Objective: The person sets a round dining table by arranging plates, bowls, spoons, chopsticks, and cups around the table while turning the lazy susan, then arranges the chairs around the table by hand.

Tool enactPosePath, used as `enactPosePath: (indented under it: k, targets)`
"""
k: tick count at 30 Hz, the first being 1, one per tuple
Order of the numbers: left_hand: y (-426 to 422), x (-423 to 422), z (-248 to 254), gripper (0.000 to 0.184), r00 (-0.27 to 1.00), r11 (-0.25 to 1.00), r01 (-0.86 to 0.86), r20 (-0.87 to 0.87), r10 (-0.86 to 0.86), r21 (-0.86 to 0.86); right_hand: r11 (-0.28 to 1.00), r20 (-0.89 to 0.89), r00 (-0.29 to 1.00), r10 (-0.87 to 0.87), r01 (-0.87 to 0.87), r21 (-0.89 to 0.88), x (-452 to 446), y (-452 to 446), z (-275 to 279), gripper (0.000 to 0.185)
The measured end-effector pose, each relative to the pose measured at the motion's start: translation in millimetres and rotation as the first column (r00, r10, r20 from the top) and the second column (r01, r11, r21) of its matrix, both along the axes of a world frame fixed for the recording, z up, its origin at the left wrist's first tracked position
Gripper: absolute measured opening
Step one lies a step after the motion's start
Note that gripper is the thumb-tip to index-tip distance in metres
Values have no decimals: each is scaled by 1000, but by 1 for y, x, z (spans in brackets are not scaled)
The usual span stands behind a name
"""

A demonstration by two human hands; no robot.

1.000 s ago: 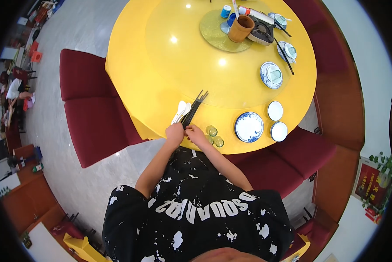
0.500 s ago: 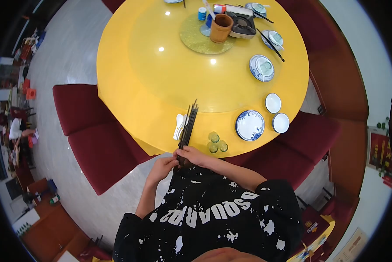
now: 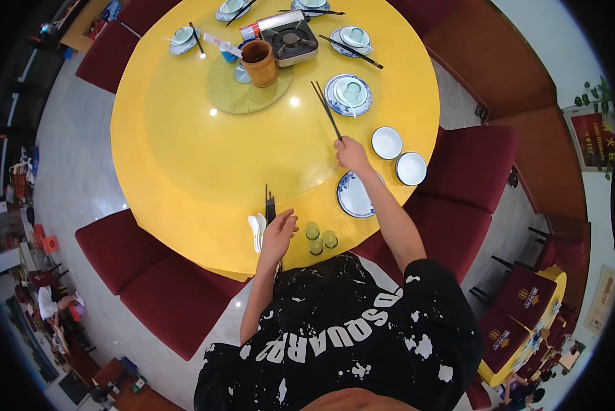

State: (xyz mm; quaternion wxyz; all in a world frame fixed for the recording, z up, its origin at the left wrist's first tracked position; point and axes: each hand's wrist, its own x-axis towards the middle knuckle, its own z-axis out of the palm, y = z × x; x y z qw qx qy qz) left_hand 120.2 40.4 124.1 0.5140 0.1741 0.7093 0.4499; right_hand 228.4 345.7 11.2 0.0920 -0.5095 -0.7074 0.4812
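My right hand (image 3: pixel 352 154) is closed around the lower end of a pair of dark chopsticks (image 3: pixel 328 111), which point toward a blue-and-white place setting (image 3: pixel 349 95). Below that hand lies a blue-and-white plate (image 3: pixel 354 194), partly covered by my forearm. My left hand (image 3: pixel 278 230) hovers over or rests on a bundle of dark chopsticks (image 3: pixel 270 203), its fingers apart and slightly curled; contact is hard to judge. Two white spoons (image 3: pixel 257 229) lie just left of the bundle. Several small green glasses (image 3: pixel 313 235) stand to the right of my left hand.
Two white bowls (image 3: pixel 387 143) sit at the right of the yellow round table (image 3: pixel 163 157). Farther back are a wooden cup (image 3: pixel 259 64), a portable gas stove (image 3: pixel 291 42) and more place settings. Dark red chairs (image 3: pixel 170 301) surround the table.
My hands have separated. The right has moved forward and right with a pair of chopsticks, while the left has opened beside the rest of the bundle. The view has shifted to the right.
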Motion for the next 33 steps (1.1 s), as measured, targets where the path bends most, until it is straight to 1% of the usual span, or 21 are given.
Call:
enactPosePath:
  k: [2,4,5,7,10,11,13,16,19,20,21,22,24,25,28,31,33]
  targets:
    - [0,1,-10,46,1000,1000,-14,-5,13,-20,984,154,988,11,-38,174,0,30,-34,32]
    - [-6,1,-20,45,995,997,15,-96,-22,-81,953,292,956,4,-92,289,-7,47,-30,33]
    - [-13,2,-25,44,989,993,26,-138,-42,-118,961,280,960,-13,-65,268,-11,50,-30,33]
    - [-23,4,-31,44,993,990,-29,-119,13,-138,974,266,963,-52,-10,227,-17,56,-24,35]
    - [-38,9,-41,43,991,983,-75,-119,55,-168,967,264,951,-159,96,238,-23,57,-20,34]
    - [-47,9,-55,42,991,981,-87,-120,67,-173,966,233,957,-171,115,232,-22,58,-19,34]
    - [-51,11,-59,41,990,975,-88,-128,63,-202,964,169,967,-192,153,219,-20,57,-19,33]
    - [-51,17,-57,42,989,963,-131,-96,111,-237,949,24,978,-206,193,249,-15,55,-20,33]
    - [-47,21,-53,41,990,961,-124,-90,105,-245,980,29,980,-195,193,45,-7,67,-34,30]
    - [-46,22,-53,41,991,961,-117,-93,96,-250,962,-57,969,-239,229,-147,-4,71,-38,29]
    - [-45,23,-54,41,991,961,-117,-93,96,-251,911,-133,945,-297,239,-336,-2,73,-39,27]
    - [-44,23,-56,41,991,961,-116,-93,96,-252,829,-196,910,-366,222,-514,-1,76,-39,26]
    - [-42,24,-56,41,991,960,-121,-87,102,-252,728,-301,838,-456,156,-668,4,80,-39,25]
    - [-41,25,-54,41,991,960,-127,-80,110,-249,671,-342,793,-504,110,-733,7,83,-39,26]
    - [-45,29,-59,42,991,961,-129,-75,114,-244,568,-346,708,-615,94,-818,12,90,-47,25]
    - [-51,29,-67,41,991,961,-124,-82,107,-247,535,-363,680,-637,52,-843,15,98,-54,25]
    - [-53,32,-69,41,991,960,-122,-82,105,-250,518,-360,629,-689,79,-852,17,100,-54,26]
